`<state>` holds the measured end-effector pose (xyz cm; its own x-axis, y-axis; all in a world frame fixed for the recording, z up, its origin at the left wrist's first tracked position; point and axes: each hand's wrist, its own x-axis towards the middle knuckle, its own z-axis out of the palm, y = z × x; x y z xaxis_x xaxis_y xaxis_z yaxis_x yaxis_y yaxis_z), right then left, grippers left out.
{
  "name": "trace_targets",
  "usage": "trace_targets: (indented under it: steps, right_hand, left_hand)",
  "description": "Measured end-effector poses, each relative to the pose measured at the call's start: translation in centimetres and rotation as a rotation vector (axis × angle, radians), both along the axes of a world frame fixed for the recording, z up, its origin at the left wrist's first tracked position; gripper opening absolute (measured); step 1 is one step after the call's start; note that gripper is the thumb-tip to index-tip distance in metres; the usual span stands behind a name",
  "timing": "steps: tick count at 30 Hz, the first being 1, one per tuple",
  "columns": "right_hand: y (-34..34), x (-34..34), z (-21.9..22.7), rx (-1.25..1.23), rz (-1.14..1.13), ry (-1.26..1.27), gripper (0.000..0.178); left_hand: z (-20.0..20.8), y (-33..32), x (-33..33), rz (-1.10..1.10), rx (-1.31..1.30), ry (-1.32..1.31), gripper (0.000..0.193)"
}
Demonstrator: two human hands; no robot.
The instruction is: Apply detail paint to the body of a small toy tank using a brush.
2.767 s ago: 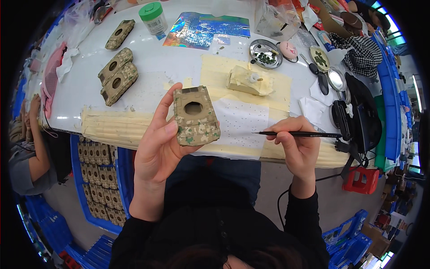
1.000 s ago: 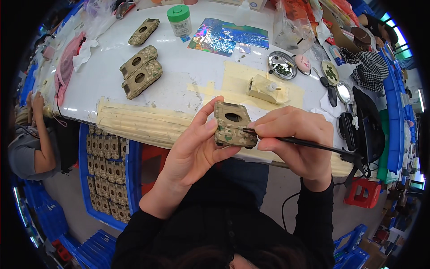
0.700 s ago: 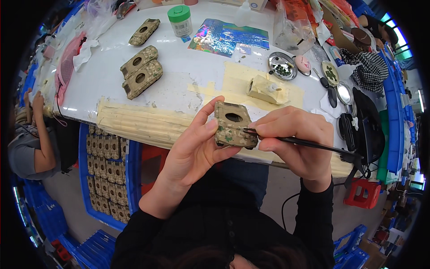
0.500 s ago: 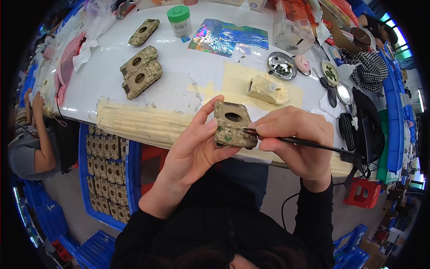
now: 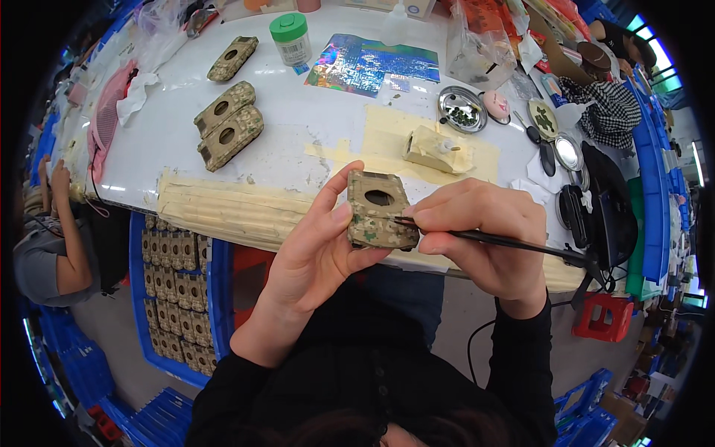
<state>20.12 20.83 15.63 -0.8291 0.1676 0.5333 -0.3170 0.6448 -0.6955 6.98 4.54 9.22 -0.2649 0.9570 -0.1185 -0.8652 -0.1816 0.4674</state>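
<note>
My left hand (image 5: 302, 249) grips a camouflage-patterned toy tank hull (image 5: 381, 228) by its edges, thumb on one side and fingers round the other. The hull has a round dark hole in its top and is held up over the table's near edge. My right hand (image 5: 488, 242) pinches black tweezers (image 5: 510, 241) close to their tip. That tip touches or hovers just over the hull's top, below the hole; I cannot tell which. Whether anything tiny sits between the tips is too small to see.
Similar hulls (image 5: 232, 138) lie at the table's left, and many more fill a blue crate (image 5: 213, 298) below. Beyond my hands stand a tape-covered block (image 5: 436, 151), a metal dish (image 5: 462, 109) with dark green bits and a green-lidded jar (image 5: 290, 39). Another person's arm (image 5: 71, 246) shows left.
The whole view has shifted slightly, so the table things sit a little further left. Both hands keep the same grips, and the tweezers' tip stays at about the same spot on the hull.
</note>
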Motion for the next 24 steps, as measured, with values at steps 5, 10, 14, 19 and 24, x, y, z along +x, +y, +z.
trace_targets:
  steps: [5,10,14,19,24]
  right_hand:
    - [-0.08,0.12,-0.11,-0.034,-0.004,-0.006,0.020]
    - [-0.09,0.13,-0.29,-0.040,-0.017,-0.003,0.020]
    - [-0.06,0.16,-0.33,-0.042,-0.016,-0.009,0.020]
    - [-0.09,0.15,-0.33,-0.041,-0.023,-0.010,0.020]
    - [-0.14,0.11,-0.17,-0.028,-0.016,-0.007,0.019]
  left_hand:
    - [-0.10,-0.01,0.02,-0.003,0.003,-0.012,0.063]
    - [-0.13,0.06,0.01,-0.010,0.012,-0.030,0.063]
    - [0.25,0.10,0.08,-0.014,-0.004,-0.040,0.061]
    - [0.16,0.12,0.03,-0.018,-0.003,-0.032,0.061]
    - [-0.02,-0.09,0.02,-0.001,-0.012,0.018,0.063]
